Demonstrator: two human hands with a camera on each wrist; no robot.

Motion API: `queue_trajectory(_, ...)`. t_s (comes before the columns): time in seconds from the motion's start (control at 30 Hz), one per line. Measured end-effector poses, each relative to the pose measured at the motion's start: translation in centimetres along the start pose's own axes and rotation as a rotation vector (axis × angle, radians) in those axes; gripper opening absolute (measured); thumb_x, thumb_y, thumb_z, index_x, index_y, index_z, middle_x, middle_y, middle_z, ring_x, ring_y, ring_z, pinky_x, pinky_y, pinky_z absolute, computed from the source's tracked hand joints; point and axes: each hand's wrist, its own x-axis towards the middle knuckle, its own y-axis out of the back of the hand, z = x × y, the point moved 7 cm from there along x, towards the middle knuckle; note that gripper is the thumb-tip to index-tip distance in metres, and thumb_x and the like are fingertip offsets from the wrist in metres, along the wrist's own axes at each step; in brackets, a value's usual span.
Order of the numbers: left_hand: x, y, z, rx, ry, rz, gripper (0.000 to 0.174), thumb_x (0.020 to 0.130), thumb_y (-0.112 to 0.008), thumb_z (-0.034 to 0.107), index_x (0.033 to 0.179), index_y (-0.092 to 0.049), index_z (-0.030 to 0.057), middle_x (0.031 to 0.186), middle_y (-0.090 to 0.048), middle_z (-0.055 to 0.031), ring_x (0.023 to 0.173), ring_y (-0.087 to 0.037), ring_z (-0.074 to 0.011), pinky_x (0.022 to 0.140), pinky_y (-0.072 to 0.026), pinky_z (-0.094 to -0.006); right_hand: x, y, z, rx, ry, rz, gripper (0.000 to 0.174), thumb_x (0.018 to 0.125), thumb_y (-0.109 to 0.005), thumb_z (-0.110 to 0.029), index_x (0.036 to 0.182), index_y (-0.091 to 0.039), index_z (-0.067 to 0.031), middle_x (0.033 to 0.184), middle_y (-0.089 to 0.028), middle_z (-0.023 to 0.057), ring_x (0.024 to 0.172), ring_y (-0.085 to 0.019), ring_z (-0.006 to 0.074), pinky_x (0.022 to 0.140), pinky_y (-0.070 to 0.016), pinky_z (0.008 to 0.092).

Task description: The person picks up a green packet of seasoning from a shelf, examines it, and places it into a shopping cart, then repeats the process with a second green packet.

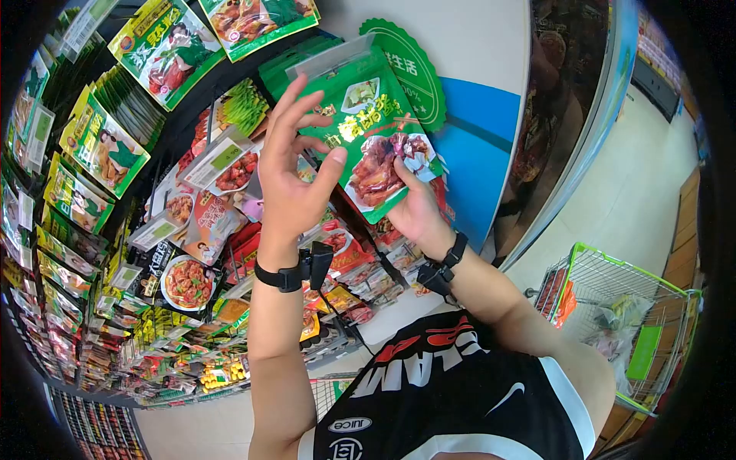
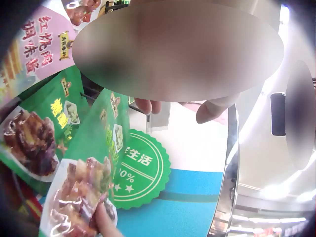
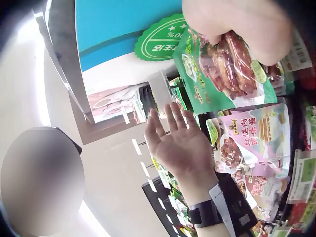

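Note:
A green seasoning pouch [image 1: 376, 146] with a picture of glazed ribs tilts upward at the end of a hanging rack. My right hand [image 1: 420, 205] grips its lower edge, the thumb lying across the printed ribs. In the left wrist view that thumb shows on the front of the pouch [image 2: 81, 197]. My left hand [image 1: 295, 172] is raised beside the pouch's upper left, fingers spread and slightly bent. The right wrist view shows the left palm [image 3: 182, 148] with nothing in it. More green pouches [image 2: 32, 133] hang behind the held one.
Shelves of hanging packets [image 1: 115, 138] with price tags fill the left side. A round green sign [image 1: 414, 77] is on the white and blue panel [image 1: 479, 146] behind the pouch. A pink pouch [image 3: 252, 138] hangs alongside. A shopping cart [image 1: 621, 322] holding bags stands at the right.

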Motion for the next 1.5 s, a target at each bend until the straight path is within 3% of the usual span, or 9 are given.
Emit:
queue_trajectory(0.43,-0.8,-0.5,-1.0,0.039,-0.002,-0.018,0.055,0.085,-0.07,0.007,0.139,-0.054,0.0024,0.158,-0.039,-0.0187,0.112,-0.063,-0.0194,0.079,-0.0541,-0.0276,0.0,0.5,0.4,-0.013,-0.023,0.062,0.038,0.107,-0.052,-0.023,0.14,-0.05,-0.0028,0.14,-0.058,0.0138,0.129,-0.057,0.029,0.111,-0.0453,0.0491)
queue_trajectory(0.73,-2.5,-5.2,0.0,0.411,-0.237,-0.314,0.026,0.077,-0.073,0.01,0.102,-0.07,0.0048,0.123,-0.067,-0.0134,0.112,-0.063,-0.0342,0.098,-0.0479,-0.0444,0.2,0.8,0.9,-0.217,0.038,-0.167,0.038,0.105,-0.051,-0.017,0.142,-0.047,-0.0062,0.131,-0.058,0.0111,0.124,-0.057,0.023,0.107,-0.0485,0.0435)
queue_trajectory(0.8,-2.4,-5.4,-0.6,0.435,-0.221,-0.301,0.028,0.076,-0.073,0.012,0.103,-0.071,0.0057,0.123,-0.067,-0.0127,0.116,-0.061,-0.0344,0.101,-0.0455,-0.0457,-0.1,1.3,1.3,-0.168,-0.004,-0.201,0.036,0.1,-0.051,-0.002,0.136,-0.05,-0.0054,0.135,-0.058,0.0065,0.121,-0.058,0.0155,0.104,-0.0474,0.0359)
queue_trajectory(0.9,-2.1,-5.1,-1.3,0.469,-0.214,-0.269,0.031,0.076,-0.073,0.013,0.107,-0.071,0.0068,0.123,-0.066,-0.0128,0.119,-0.059,-0.0345,0.103,-0.044,-0.047,-0.2,0.7,1.7,-0.22,-0.103,-0.147,0.032,0.1,-0.053,-0.003,0.132,-0.054,-0.0032,0.134,-0.059,0.0069,0.121,-0.058,0.0163,0.105,-0.0464,0.0377)
queue_trajectory(1.0,-1.4,-5.0,-1.5,0.567,-0.19,-0.247,0.037,0.076,-0.073,0.015,0.112,-0.07,0.0074,0.127,-0.063,-0.014,0.123,-0.057,-0.0351,0.105,-0.0416,-0.0484,-0.9,1.7,1.8,-0.3,-0.202,-0.106,0.028,0.1,-0.054,-0.004,0.128,-0.058,-0.0016,0.134,-0.059,0.0094,0.122,-0.058,0.0195,0.109,-0.0446,0.0417)
queue_trajectory(1.1,-1.1,-5.4,-2.5,0.75,-0.119,-0.282,0.054,0.077,-0.074,0.02,0.128,-0.063,0.0087,0.142,-0.054,-0.0173,0.134,-0.049,-0.0372,0.113,-0.0344,-0.0528,-1.8,2.1,1.8,-0.354,-0.289,-0.177,0.031,0.104,-0.047,-0.009,0.128,-0.057,0.0091,0.146,-0.052,0.0193,0.139,-0.048,0.0289,0.122,-0.0316,0.0477)
queue_trajectory(1.2,-1.0,-6.0,-3.6,0.878,-0.06,-0.287,0.068,0.077,-0.079,0.024,0.14,-0.056,0.0107,0.152,-0.046,-0.0192,0.144,-0.039,-0.0381,0.117,-0.0284,-0.0557,-2.2,2.4,1.7,-0.315,-0.328,-0.245,0.027,0.101,-0.054,-0.006,0.128,-0.058,-0.0006,0.134,-0.06,0.0159,0.129,-0.058,0.0261,0.115,-0.0412,0.0464)
queue_trajectory(1.4,-0.5,-6.3,-5.0,1.009,0.005,-0.283,0.089,0.069,-0.089,0.025,0.148,-0.049,0.0169,0.157,-0.042,-0.0182,0.145,-0.037,-0.0396,0.118,-0.0283,-0.0542,-5.0,1.1,0.1,-0.465,-0.403,-0.225,0.033,0.103,-0.053,-0.018,0.128,-0.055,0.003,0.133,-0.062,0.0225,0.126,-0.06,0.0296,0.11,-0.0463,0.0413)
queue_trajectory(1.5,0.0,-6.1,-6.4,1.095,0.036,-0.298,0.093,0.068,-0.089,0.025,0.15,-0.047,0.0191,0.151,-0.045,-0.0183,0.141,-0.041,-0.0383,0.117,-0.0303,-0.0538,-6.4,2.5,1.2,-0.387,-0.56,-0.474,0.031,0.104,-0.054,-0.02,0.126,-0.056,0.0017,0.122,-0.067,0.0215,0.116,-0.066,0.0264,0.099,-0.0514,0.0381)
